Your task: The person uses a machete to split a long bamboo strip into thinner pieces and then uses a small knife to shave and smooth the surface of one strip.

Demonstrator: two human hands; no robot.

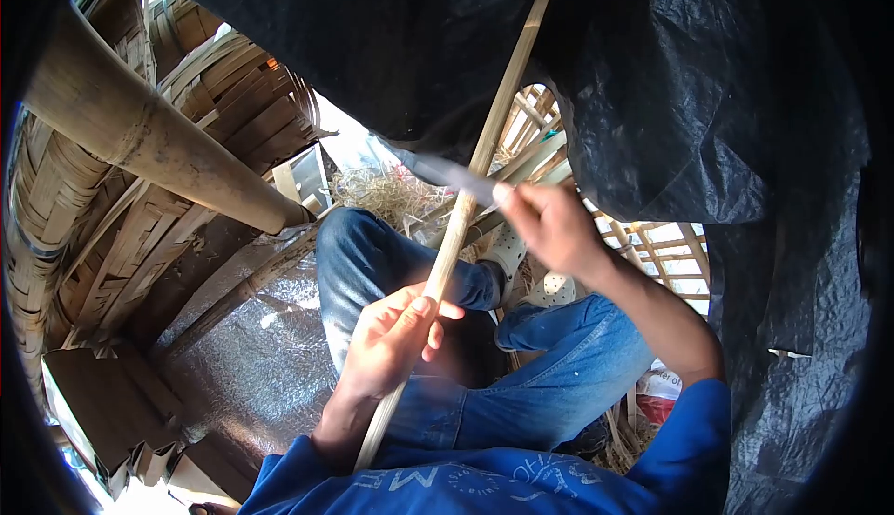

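Note:
A long, pale bamboo strip [504, 96] runs slantwise from the top of the view down to my lap. My left hand [386, 336] is closed round its lower part, the thumb lying along the strip. Higher up, my right hand [549, 222] is closed on a knife [454, 178], whose blade is blurred by motion. The blade lies across the strip and points to the left. Whether it touches the strip cannot be made out.
A thick bamboo pole [140, 128] juts in from the upper left, before woven bamboo baskets [247, 96]. Black plastic sheeting [670, 96] hangs at the top and right. Shavings [386, 196] lie beyond my knees. Cardboard [107, 403] stands at the lower left.

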